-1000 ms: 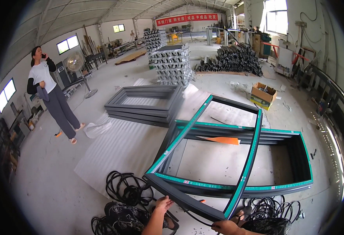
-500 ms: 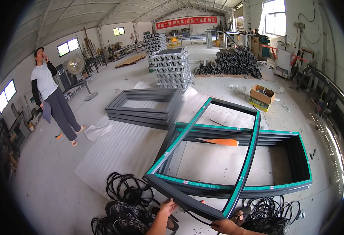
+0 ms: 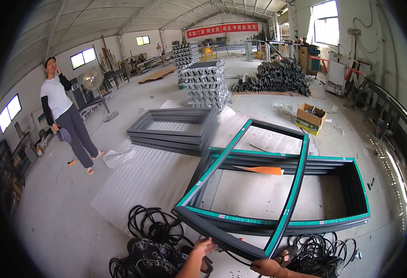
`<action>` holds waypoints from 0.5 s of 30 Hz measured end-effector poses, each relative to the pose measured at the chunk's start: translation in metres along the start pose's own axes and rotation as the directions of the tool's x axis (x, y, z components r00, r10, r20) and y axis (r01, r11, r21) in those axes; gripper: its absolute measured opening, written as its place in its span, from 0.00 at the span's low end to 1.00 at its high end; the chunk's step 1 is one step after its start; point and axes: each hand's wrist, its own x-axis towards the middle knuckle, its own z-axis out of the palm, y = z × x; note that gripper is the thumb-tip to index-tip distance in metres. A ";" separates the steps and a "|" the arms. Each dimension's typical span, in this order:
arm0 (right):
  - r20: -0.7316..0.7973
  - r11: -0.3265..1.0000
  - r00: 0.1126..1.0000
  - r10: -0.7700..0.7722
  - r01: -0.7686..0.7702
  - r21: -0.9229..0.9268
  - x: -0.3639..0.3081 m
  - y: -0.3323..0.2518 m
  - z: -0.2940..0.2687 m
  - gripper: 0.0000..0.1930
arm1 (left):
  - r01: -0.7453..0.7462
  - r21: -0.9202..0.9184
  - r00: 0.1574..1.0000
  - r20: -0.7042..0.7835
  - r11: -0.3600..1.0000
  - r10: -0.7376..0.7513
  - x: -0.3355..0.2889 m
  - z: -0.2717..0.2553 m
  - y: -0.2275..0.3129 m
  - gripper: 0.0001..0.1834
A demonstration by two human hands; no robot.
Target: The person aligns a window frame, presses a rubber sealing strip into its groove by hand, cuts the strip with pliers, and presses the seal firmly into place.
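White-topped, a co-worker (image 3: 57,99) stands at far left, near a pedestal fan (image 3: 92,81) and well apart from our work. Next, a pale foam sheet (image 3: 131,178) covers part of the floor, with a stack of grey frames (image 3: 164,142) toward its far end and a loose black coil (image 3: 155,227) at its near edge.

Our left hand (image 3: 204,246) is at the near side of the upper frame (image 3: 222,233); we cannot tell whether its fingers grip the frame, the strip or both. The upper frame lies askew on a stack of green-taped frames (image 3: 338,227), one corner projecting toward us. A thin black strip (image 3: 235,257) runs rightward below that near side to our right hand (image 3: 266,267), whose fingers appear closed on it in a narrow pinch. Farther right, a second black coil (image 3: 324,245) rests on the floor.

For sound handling, we advise: steady the frame with the left hand; hold the strip free of twist; apply only light tension with the right, since a stretched strip may shrink back; work in short, even lengths; leave both coils loose against snagging; avoid pressing hard on the projecting corner, which may tip the frame.
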 end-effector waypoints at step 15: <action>0.160 0.996 0.985 0.065 -0.053 -0.078 0.003 0.025 0.012 0.14 | -0.007 -0.016 1.000 0.020 1.000 0.007 0.000 0.013 -0.027 0.11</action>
